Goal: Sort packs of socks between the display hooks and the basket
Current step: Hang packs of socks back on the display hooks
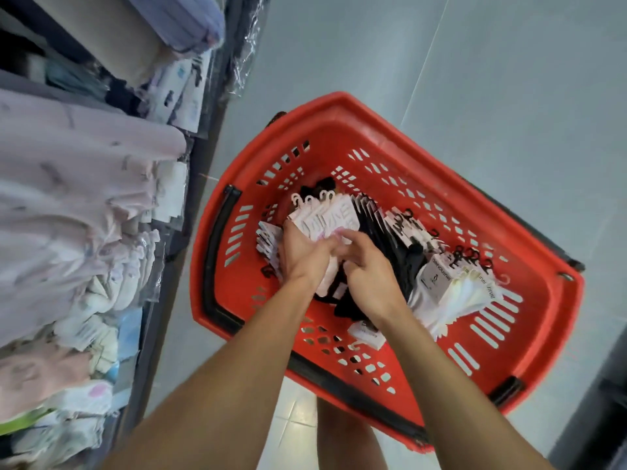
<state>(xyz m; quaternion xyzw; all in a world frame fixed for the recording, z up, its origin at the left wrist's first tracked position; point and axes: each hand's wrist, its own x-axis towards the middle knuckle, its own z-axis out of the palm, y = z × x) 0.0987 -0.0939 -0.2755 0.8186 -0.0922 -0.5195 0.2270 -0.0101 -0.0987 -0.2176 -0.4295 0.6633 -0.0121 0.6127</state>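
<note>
A red plastic basket [390, 130] stands on the floor below me and holds several packs of socks. Both hands are inside it. My left hand [302, 252] grips a fanned bunch of pink-carded sock packs [334, 215] with white hooks. My right hand [366, 266] has its fingers curled on the same bunch, over a pile of black sock packs [383, 232]. White sock packs [451, 286] with black hooks lie at the basket's right side. One more small pack [366, 334] lies near my right wrist.
A display rack [84, 198] with hanging pastel garments and bagged goods fills the left side. Grey floor tiles [509, 79] lie beyond and right of the basket. The basket's black handle [217, 249] rests along its left rim. A dark fixture edge [604, 401] shows at lower right.
</note>
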